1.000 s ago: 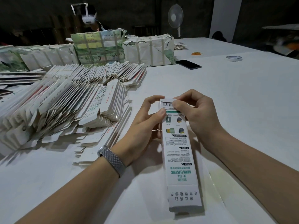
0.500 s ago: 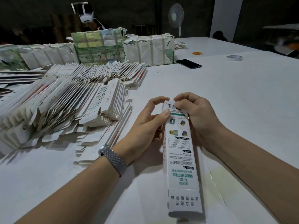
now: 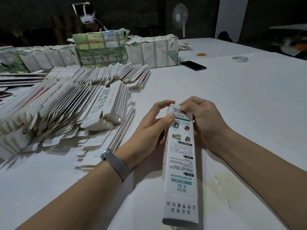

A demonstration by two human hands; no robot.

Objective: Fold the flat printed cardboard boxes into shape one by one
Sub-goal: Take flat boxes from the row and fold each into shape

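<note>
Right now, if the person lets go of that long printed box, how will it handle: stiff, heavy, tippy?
The printed box is thin card and looks hollow, so probably light and easily dented. Folded into a tube, it likely resists bending better than the flat blanks. Long and narrow, it would probably tip if stood on end. Both the left hand and right hand grip its far end.

Looks like a packing workshop: a long white desk (image 3: 232, 100) heaped with flat printed cartons (image 3: 69, 110), paper-wrapped strapped bundles (image 3: 152, 50) behind, a tape roll (image 3: 240, 59), and a standing fan (image 3: 179, 15) against dim, possibly warehouse walls.
</note>
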